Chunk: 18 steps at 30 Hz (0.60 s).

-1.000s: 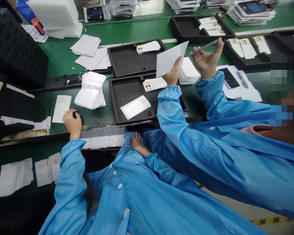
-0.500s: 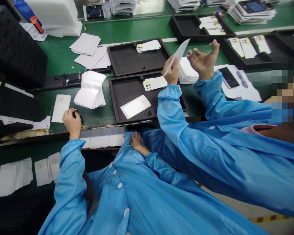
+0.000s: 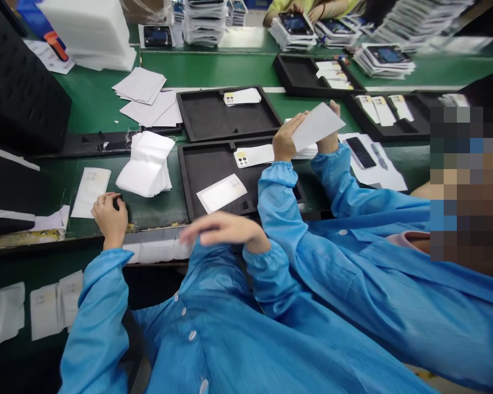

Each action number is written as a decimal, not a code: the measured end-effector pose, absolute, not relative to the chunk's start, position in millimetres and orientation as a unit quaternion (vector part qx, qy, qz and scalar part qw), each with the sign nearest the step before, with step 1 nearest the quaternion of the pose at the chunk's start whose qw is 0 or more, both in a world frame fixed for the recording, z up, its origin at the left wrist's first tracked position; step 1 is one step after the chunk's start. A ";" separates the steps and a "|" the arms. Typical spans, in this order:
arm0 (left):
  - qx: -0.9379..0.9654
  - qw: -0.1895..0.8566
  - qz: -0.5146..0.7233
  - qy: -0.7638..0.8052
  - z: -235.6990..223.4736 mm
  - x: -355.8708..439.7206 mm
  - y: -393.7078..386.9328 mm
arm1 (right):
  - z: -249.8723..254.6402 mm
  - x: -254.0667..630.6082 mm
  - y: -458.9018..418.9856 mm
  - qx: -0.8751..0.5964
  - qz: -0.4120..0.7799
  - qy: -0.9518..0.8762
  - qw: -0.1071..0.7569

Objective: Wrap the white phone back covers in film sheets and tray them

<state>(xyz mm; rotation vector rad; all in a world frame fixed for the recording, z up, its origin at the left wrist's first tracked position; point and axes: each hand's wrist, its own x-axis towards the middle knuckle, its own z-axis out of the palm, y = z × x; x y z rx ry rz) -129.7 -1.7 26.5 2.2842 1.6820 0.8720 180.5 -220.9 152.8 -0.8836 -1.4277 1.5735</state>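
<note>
Two hands at the green counter (image 3: 230, 68)

Left hand (image 3: 110, 216): curled on a small dark object (image 3: 115, 202) at the counter edge, beside a white sleeve (image 3: 91, 184). Right hand (image 3: 224, 230): blurred, fingers loose, holding nothing, near black tray (image 3: 189, 180).

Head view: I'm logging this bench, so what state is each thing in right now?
Left hand: resting at the table edge, fingers curled on a small dark thing.
Right hand: raised, blurred, holding nothing visible.
Near tray: holds a white phone camera side up and a flat sleeve.
Far tray: holds one phone.
Co-worker's sheet: held up in both hands.
Sleeve stack: loose, leaning.
</note>
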 end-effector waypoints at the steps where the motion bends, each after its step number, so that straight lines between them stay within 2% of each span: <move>1: 0.768 0.085 0.291 0.564 26.1 -130.0 -1.3 | 151.9 186.1 -197.0 -0.360 0.596 -0.533 0.481; 3: 0.769 0.083 0.286 0.566 25.5 -130.7 -0.1 | 146.5 212.3 -133.4 -0.426 0.471 -0.427 0.644; 6: 0.772 0.074 0.272 0.570 24.9 -131.2 2.1 | 126.1 278.8 -27.4 -0.469 0.364 -0.271 0.757; 9: 0.776 0.047 0.251 0.577 24.2 -130.7 4.1 | 98.0 355.6 46.8 -0.506 0.350 -0.113 0.780; 12: 0.778 0.027 0.224 0.586 23.5 -129.7 4.9 | 73.4 424.5 75.3 -0.531 0.315 0.017 0.786; 18: 0.777 0.017 0.196 0.598 23.5 -129.8 3.9 | 38.9 513.5 83.8 -0.518 0.210 0.086 0.825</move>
